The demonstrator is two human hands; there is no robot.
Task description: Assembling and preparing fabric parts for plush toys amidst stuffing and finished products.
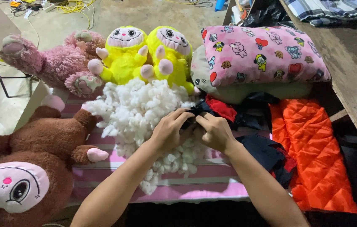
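Dark fabric piece (195, 114) at frame centre is pinched by both grips: left hand (169, 131) and right hand (215, 132), fingers closed on it. White stuffing pile (134, 110) lies just left. Yellow plush toys (147, 52) sit above, orange quilted cloth (313, 151) at right.

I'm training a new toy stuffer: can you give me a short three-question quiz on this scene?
1. True or false: both hands, left hand and right hand, grip the dark fabric.
2. What lies just left of the hands? A) stuffing B) orange quilt C) pillow
3. How many yellow plush toys sit behind the stuffing?

Key:
1. True; the fingers pinch it over the stuffing.
2. A. The orange quilt lies to the right, and the pillow is behind.
3. Two: one yellow toy beside the other yellow toy.
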